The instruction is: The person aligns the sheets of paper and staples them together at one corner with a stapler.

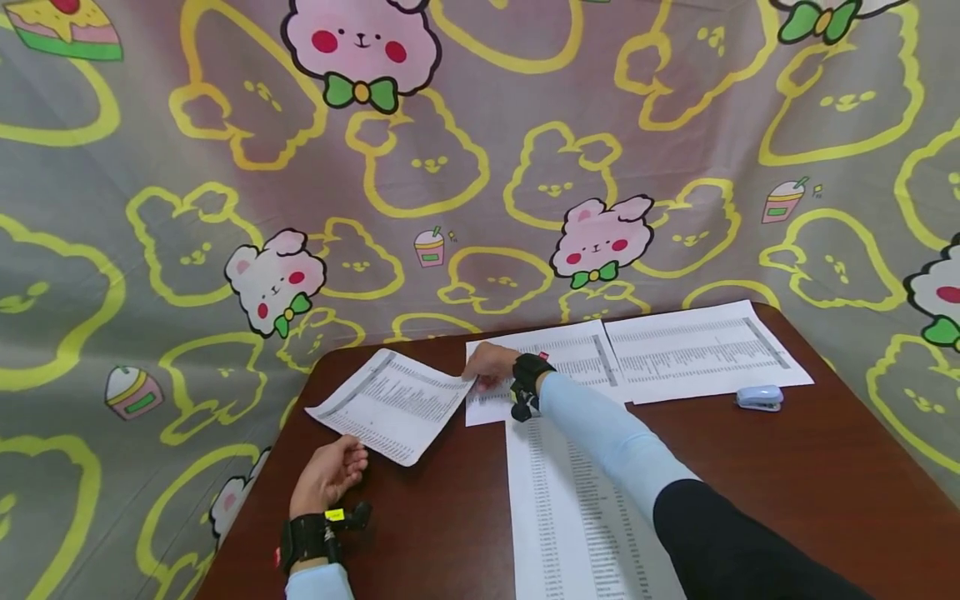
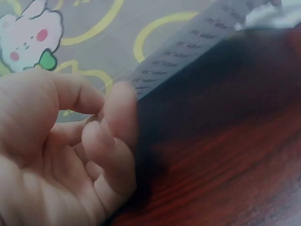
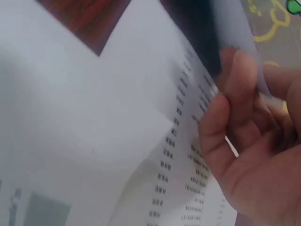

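Printed sheet [image 1: 397,404] is held at the left part of the brown table [image 1: 787,483], a hand at each side of it. The left hand [image 1: 327,475] has its fingers curled, thumb and forefinger pinching the sheet's near left edge. The right hand [image 1: 491,367] is likewise nearly closed, pinching the far right corner between thumb and fingertip. In the left wrist view the paper's edge stands raised, dark shadow beneath it.

Beyond the right hand, two more pages lie side by side at the table's far edge — a left page [image 1: 566,346], partly covered by that hand, and a right page [image 1: 697,354]. A light blue stapler [image 1: 760,397] sits just beside the right page's near edge. Under the right forearm's pale blue sleeve [image 1: 618,429] lies a long page [image 1: 555,517] of printed columns. Behind everything hangs a cartoon-patterned cloth [image 1: 480,108].
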Action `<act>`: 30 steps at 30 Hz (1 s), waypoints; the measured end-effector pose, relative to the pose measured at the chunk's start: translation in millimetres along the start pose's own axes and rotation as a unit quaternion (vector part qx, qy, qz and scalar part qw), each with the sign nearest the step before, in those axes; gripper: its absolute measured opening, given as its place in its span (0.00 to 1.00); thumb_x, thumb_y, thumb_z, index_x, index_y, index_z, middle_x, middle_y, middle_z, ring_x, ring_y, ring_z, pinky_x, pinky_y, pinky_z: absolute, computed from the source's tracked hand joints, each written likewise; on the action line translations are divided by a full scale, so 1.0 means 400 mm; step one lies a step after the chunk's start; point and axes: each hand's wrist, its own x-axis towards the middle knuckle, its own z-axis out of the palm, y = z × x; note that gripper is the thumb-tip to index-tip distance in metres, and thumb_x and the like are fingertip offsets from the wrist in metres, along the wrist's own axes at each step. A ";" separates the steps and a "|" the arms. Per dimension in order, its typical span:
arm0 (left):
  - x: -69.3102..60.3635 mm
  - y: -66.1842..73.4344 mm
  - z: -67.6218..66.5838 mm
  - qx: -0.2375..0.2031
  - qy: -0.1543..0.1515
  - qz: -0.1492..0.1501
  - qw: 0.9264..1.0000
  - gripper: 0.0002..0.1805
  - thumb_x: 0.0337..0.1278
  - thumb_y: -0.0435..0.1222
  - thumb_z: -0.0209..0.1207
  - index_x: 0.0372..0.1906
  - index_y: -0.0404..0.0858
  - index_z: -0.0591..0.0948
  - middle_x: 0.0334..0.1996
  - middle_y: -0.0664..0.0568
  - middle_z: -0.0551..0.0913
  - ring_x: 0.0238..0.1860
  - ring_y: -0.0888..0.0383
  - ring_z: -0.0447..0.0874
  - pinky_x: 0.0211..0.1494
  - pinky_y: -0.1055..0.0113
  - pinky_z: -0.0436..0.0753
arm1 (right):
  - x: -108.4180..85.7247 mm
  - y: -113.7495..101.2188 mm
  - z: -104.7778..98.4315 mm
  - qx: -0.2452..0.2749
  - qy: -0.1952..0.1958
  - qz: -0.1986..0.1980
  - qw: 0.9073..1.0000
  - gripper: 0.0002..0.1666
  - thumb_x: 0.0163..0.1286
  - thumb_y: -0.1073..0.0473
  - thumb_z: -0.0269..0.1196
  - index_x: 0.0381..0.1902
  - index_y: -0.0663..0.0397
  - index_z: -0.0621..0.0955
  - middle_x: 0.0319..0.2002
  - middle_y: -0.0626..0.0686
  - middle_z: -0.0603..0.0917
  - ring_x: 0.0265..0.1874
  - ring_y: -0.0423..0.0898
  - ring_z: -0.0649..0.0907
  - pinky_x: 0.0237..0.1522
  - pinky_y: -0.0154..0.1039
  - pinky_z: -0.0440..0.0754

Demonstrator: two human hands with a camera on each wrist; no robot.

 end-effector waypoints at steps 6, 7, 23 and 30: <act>0.000 -0.004 0.007 0.045 0.020 0.003 0.999 0.11 0.70 0.41 0.49 0.38 0.37 0.75 0.21 0.57 0.81 0.22 0.64 0.78 0.25 0.73 0.76 | -0.027 0.011 -0.006 0.016 -0.058 0.006 0.998 0.03 0.63 0.65 0.64 0.33 0.59 0.80 0.23 0.50 0.75 0.18 0.44 0.80 0.23 0.36 0.78; -0.001 -0.005 0.005 0.048 0.020 0.003 0.999 0.12 0.70 0.41 0.49 0.39 0.36 0.75 0.21 0.57 0.81 0.22 0.64 0.78 0.25 0.72 0.76 | -0.035 0.011 -0.006 0.014 -0.061 0.003 0.998 0.03 0.63 0.65 0.63 0.33 0.60 0.80 0.24 0.51 0.76 0.18 0.45 0.80 0.23 0.37 0.78; -0.005 0.007 0.009 0.072 -0.015 0.037 0.997 0.10 0.70 0.38 0.52 0.36 0.37 0.81 0.21 0.57 0.83 0.22 0.64 0.80 0.26 0.71 0.77 | -0.129 0.021 -0.030 0.009 -0.073 -0.033 0.997 0.03 0.63 0.66 0.63 0.35 0.60 0.80 0.29 0.51 0.81 0.19 0.44 0.77 0.22 0.36 0.74; -0.002 0.015 0.014 0.104 -0.019 0.048 0.993 0.12 0.70 0.39 0.54 0.46 0.33 0.79 0.23 0.58 0.82 0.24 0.65 0.79 0.27 0.71 0.78 | -0.165 0.019 -0.041 0.018 -0.079 -0.026 0.996 0.08 0.63 0.66 0.64 0.42 0.58 0.81 0.26 0.52 0.81 0.17 0.43 0.77 0.21 0.36 0.73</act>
